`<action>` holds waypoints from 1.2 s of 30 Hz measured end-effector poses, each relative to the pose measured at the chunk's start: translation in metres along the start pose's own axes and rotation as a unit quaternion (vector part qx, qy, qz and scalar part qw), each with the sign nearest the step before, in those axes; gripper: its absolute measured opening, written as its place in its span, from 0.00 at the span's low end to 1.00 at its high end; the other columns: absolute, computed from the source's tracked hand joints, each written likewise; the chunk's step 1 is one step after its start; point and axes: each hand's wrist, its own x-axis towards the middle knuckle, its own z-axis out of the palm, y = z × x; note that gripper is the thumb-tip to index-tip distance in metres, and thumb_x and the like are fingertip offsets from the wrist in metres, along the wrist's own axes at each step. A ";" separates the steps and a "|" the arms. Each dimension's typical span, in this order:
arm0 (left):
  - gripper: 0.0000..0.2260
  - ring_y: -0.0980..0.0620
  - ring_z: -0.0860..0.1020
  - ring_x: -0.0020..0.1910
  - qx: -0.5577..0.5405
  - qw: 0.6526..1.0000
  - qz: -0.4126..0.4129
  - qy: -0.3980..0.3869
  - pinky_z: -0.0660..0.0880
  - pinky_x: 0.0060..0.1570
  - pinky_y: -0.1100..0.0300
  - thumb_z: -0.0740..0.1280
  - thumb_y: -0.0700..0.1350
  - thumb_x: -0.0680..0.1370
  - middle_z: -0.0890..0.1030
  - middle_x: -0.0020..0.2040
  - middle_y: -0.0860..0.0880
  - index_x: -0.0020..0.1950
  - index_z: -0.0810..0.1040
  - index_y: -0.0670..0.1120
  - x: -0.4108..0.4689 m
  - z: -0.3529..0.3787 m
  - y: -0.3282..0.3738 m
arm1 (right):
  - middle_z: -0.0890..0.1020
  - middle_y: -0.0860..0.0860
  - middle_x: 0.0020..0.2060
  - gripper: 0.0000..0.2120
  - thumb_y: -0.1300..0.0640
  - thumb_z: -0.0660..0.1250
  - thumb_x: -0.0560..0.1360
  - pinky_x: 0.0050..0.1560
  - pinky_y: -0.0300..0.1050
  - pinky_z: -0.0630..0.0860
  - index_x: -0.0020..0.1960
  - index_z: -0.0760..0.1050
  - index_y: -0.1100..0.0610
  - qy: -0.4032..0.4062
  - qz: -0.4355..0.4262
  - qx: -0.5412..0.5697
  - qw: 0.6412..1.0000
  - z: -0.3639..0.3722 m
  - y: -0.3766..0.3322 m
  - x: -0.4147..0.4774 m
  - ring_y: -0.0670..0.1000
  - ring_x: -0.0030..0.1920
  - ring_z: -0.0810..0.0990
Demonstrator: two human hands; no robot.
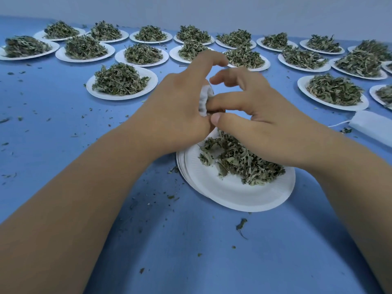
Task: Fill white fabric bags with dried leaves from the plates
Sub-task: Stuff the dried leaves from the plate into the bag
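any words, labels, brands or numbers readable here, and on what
None: no readable text anywhere. The paper plates, the white fabric bag in the left hand, the flat white pack at the right edge and the blue table cover all look plain, with no print or label.

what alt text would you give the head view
A left hand grips a small white fabric bag while the right hand pinches at its opening, above a stack of white paper plates holding dried green leaves. Many leaf-piled plates cover the blue table.
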 end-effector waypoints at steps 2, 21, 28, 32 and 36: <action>0.32 0.62 0.77 0.43 0.004 1.000 0.011 -0.018 0.70 0.37 0.76 0.70 0.41 0.71 0.77 0.38 0.61 0.72 0.66 0.59 -0.001 0.000 0.001 | 0.66 0.39 0.71 0.13 0.48 0.61 0.78 0.69 0.41 0.59 0.54 0.81 0.37 -0.046 0.000 -0.004 0.999 -0.002 -0.001 -0.001 0.43 0.75 0.60; 0.29 0.70 0.75 0.44 0.025 0.999 0.036 0.018 0.66 0.41 0.79 0.72 0.43 0.74 0.78 0.36 0.53 0.73 0.68 0.54 -0.001 -0.003 0.003 | 0.78 0.32 0.30 0.03 0.59 0.76 0.73 0.38 0.24 0.67 0.45 0.86 0.51 0.167 -0.035 0.016 0.985 -0.005 -0.001 -0.005 0.37 0.31 0.77; 0.30 0.64 0.73 0.34 0.014 0.999 0.030 0.009 0.67 0.38 0.76 0.68 0.37 0.72 0.71 0.33 0.58 0.72 0.69 0.55 -0.002 0.000 0.008 | 0.76 0.29 0.28 0.03 0.59 0.76 0.73 0.36 0.27 0.66 0.44 0.86 0.52 0.194 -0.035 0.016 0.980 0.003 -0.012 -0.004 0.42 0.29 0.75; 0.29 0.59 0.74 0.35 0.012 1.000 0.022 0.009 0.71 0.37 0.70 0.68 0.37 0.73 0.73 0.34 0.57 0.73 0.69 0.56 -0.001 0.000 0.009 | 0.80 0.34 0.34 0.06 0.57 0.73 0.75 0.39 0.28 0.65 0.47 0.87 0.48 0.200 -0.038 -0.021 0.979 0.004 -0.014 -0.006 0.43 0.34 0.76; 0.30 0.59 0.76 0.38 -0.007 1.000 0.014 0.014 0.71 0.39 0.72 0.72 0.41 0.73 0.76 0.37 0.61 0.73 0.67 0.58 0.000 -0.003 0.008 | 0.78 0.44 0.57 0.10 0.55 0.68 0.75 0.56 0.31 0.66 0.51 0.86 0.45 0.151 -0.040 -0.044 0.987 0.005 -0.013 -0.006 0.47 0.61 0.74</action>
